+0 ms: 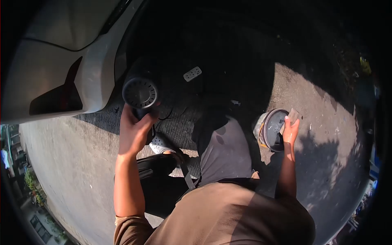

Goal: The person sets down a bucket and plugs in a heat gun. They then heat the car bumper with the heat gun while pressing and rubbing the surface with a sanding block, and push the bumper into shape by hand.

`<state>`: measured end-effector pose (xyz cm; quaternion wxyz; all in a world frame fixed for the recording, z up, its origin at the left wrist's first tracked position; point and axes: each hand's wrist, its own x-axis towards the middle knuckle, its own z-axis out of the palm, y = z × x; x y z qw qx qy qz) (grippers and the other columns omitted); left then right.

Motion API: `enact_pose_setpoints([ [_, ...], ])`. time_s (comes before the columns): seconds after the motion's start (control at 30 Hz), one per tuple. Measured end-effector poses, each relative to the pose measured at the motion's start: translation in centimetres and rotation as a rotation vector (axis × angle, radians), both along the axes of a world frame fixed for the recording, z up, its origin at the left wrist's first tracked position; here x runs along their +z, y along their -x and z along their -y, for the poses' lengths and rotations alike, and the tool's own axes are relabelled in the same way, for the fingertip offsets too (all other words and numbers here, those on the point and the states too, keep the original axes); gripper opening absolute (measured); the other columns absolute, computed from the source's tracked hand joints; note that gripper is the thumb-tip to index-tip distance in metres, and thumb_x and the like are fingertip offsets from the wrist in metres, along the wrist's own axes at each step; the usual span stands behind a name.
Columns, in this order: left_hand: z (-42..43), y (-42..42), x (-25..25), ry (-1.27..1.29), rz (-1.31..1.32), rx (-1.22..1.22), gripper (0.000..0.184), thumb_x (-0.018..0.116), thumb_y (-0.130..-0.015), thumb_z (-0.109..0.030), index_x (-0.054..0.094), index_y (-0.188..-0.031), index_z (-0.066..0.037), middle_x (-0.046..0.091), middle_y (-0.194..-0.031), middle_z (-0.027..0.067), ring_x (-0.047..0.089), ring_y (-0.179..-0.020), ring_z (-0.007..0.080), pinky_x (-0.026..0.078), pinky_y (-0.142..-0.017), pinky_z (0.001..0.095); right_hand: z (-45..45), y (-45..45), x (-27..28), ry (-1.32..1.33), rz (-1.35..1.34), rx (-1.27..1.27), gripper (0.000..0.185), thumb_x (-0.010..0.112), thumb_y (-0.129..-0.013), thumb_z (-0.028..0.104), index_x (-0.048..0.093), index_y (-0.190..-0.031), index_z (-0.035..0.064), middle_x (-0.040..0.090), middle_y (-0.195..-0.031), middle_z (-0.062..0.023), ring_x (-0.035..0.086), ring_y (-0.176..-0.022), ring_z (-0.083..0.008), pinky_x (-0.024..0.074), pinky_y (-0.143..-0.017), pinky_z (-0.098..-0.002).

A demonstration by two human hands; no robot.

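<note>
Left hand (136,128), one: fingers wrapped around the handle of one dark tool (140,93), its round end ringed with slots; the fingers' far side is hidden. Right hand (290,131), one: fingers gripping one pale, flat-sided block (293,115) at the bucket's rim; material cannot be told. Bucket (259,125), one: round, scuffed pale wall, grey liquid inside, partly covered by the right hand. Slab (192,74), one: pale, oblong, dotted with dark spots, lying on ridged concrete (87,157). Clog (160,143), one visible: light, perforated, partly covered. Car (96,75), one: glossy pale bodywork, cut off at upper left; deep shadow obscures the ground ahead.
</note>
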<state>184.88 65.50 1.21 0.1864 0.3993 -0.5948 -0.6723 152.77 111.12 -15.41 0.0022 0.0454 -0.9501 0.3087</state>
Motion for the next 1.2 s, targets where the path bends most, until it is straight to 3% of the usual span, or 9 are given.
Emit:
enact_pose_setpoints([
  [0.2,0.8,-0.2,0.2,0.052,0.107,-0.013,0.045,0.071,-0.082,-0.005,0.055,-0.124,0.002,0.070,-0.109,0.0094,0.063,-0.093,0.0144,0.052,-0.084,0.0291,12.9,-1.8,2.3,0.160,0.409,0.134,0.048,0.065,-0.097,0.033,0.048,-0.128,0.0008,0.070,-0.086,-0.0222,0.070,-0.062,-0.0300,0.0557,-0.062,-0.0405],
  [0.27,0.9,-0.4,0.3,0.057,0.118,0.006,0.047,0.070,-0.082,-0.005,0.055,-0.126,0.002,0.070,-0.109,0.0094,0.063,-0.093,0.0143,0.051,-0.085,0.0291,15.0,-3.0,-3.4,-0.024,0.617,0.204,0.054,0.060,-0.099,0.033,0.041,-0.140,0.0037,0.070,-0.105,-0.0276,0.074,-0.086,-0.0347,0.0578,-0.076,-0.0441],
  [0.4,1.0,-2.6,0.2,0.088,0.182,-0.002,0.051,0.071,-0.081,-0.005,0.055,-0.129,0.001,0.069,-0.111,0.0098,0.061,-0.093,0.0137,0.047,-0.086,0.0292,10.7,-6.1,-20.0,-0.600,0.827,0.648,0.058,0.052,-0.100,0.034,0.037,-0.149,0.0083,0.051,-0.145,-0.0266,0.047,-0.137,-0.0433,0.0431,-0.109,-0.0507],
  [0.47,0.5,-4.4,0.8,0.075,0.167,0.045,0.051,0.070,-0.082,-0.004,0.054,-0.129,0.000,0.068,-0.109,0.0090,0.060,-0.090,0.0134,0.047,-0.085,0.0282,7.7,-7.3,-26.6,-0.708,0.629,0.667,0.046,0.053,-0.099,0.032,0.052,-0.137,0.0075,0.054,-0.144,-0.0237,0.051,-0.134,-0.0394,0.0459,-0.106,-0.0509],
  [0.63,-2.4,-11.6,3.1,0.051,0.221,0.186,0.053,0.069,-0.081,-0.009,0.052,-0.129,0.003,0.064,-0.110,0.0143,0.059,-0.080,0.0142,0.048,-0.069,0.0249,15.7,-7.7,-23.2,-0.713,0.264,0.867,0.036,0.058,-0.095,0.027,0.065,-0.123,0.0052,0.062,-0.129,-0.0183,0.059,-0.121,-0.0351,0.0500,-0.097,-0.0524],
  [0.83,-3.9,-14.0,1.7,0.048,0.290,0.185,0.058,0.070,-0.079,-0.018,0.050,-0.129,0.004,0.062,-0.101,0.0132,0.058,-0.070,0.0140,0.048,-0.066,0.0257,28.2,-8.1,-29.2,-0.588,-0.222,0.974,0.035,0.066,-0.092,0.025,0.064,-0.123,0.0091,0.062,-0.129,-0.0115,0.057,-0.124,-0.0314,0.0463,-0.101,-0.0489],
  [1.1,-4.4,-17.5,0.2,0.176,0.233,0.286,0.073,0.073,-0.077,-0.024,0.045,-0.140,0.002,0.060,-0.108,0.0142,0.054,-0.073,0.0132,0.045,-0.068,0.0247,25.0,-12.1,-26.2,-0.839,0.295,1.449,0.031,0.053,-0.098,0.027,0.062,-0.122,0.0086,0.063,-0.125,-0.0125,0.059,-0.123,-0.0322,0.0487,-0.098,-0.0498],
  [1.17,-4.3,-18.1,0.2,0.165,0.243,0.317,0.074,0.073,-0.078,-0.024,0.045,-0.140,0.002,0.060,-0.108,0.0140,0.054,-0.074,0.0132,0.044,-0.069,0.0247,23.9,-12.2,-19.1,-0.797,0.832,1.453,0.035,0.051,-0.099,0.027,0.060,-0.126,0.0061,0.065,-0.127,-0.0161,0.060,-0.122,-0.0362,0.0493,-0.097,-0.0492],
  [1.2,-4.1,-18.5,0.2,0.153,0.239,0.319,0.074,0.073,-0.078,-0.024,0.046,-0.140,0.003,0.060,-0.108,0.0138,0.054,-0.074,0.0133,0.044,-0.069,0.0248,23.5,-11.4,-16.4,-0.718,0.818,1.458,0.037,0.052,-0.099,0.028,0.059,-0.127,0.0051,0.065,-0.127,-0.0173,0.061,-0.121,-0.0372,0.0492,-0.097,-0.0485],
])
